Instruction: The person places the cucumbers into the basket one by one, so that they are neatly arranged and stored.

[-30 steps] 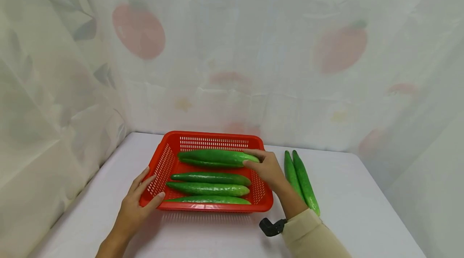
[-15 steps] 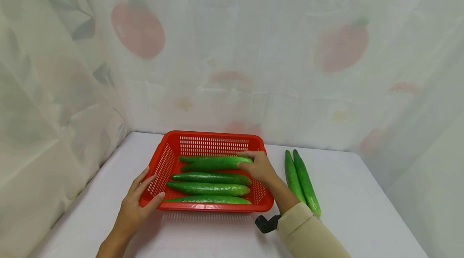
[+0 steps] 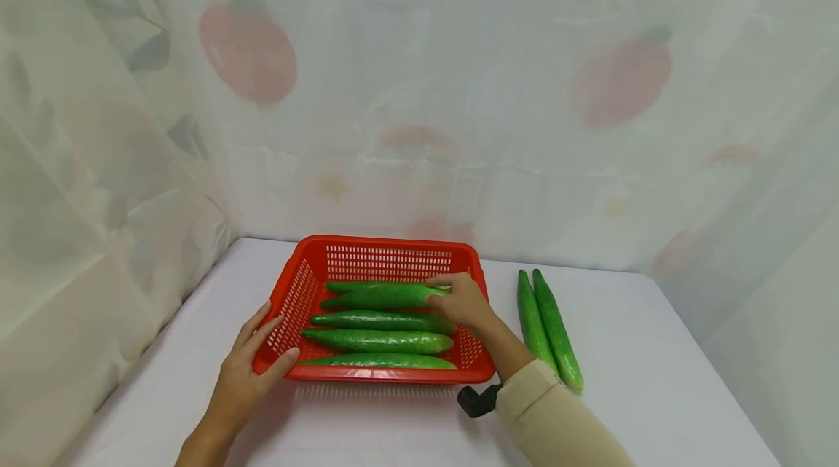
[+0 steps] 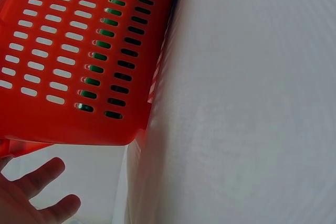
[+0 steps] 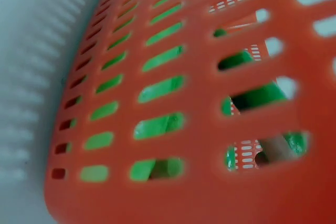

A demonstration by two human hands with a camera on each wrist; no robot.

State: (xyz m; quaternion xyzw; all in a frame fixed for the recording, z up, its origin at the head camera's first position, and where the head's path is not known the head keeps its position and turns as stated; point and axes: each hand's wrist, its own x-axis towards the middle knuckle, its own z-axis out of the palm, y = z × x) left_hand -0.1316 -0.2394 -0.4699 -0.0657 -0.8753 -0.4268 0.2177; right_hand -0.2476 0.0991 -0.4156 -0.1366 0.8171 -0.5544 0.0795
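Note:
A red perforated plastic basket (image 3: 387, 374) has several green cucumbers lying crosswise in it. My right hand (image 3: 468, 304) reaches over the basket's right side and grips the right end of a cucumber (image 3: 380, 298). Just behind it lies another cucumber (image 3: 350, 285), and in front lies a cucumber (image 3: 370, 320) with its right end near my fingers. My left hand (image 3: 241, 378) is at the basket's left front corner, fingers spread, thumb near the rim. In the left wrist view, two fingers (image 4: 44, 176) stand apart from the basket wall. The right wrist view shows mostly basket wall (image 5: 205, 129), hiding the right hand's grip.
Two cucumbers (image 3: 553, 328) lie side by side on the white table (image 3: 629, 379) to the right of the basket. A black wrist device (image 3: 478, 401) sits by the right sleeve. Patterned curtains (image 3: 419, 88) enclose the table's back and sides.
The right hand has lowered the cucumber into the basket and moved slightly left with it, in front of the rearmost one. The left hand stays at the corner.

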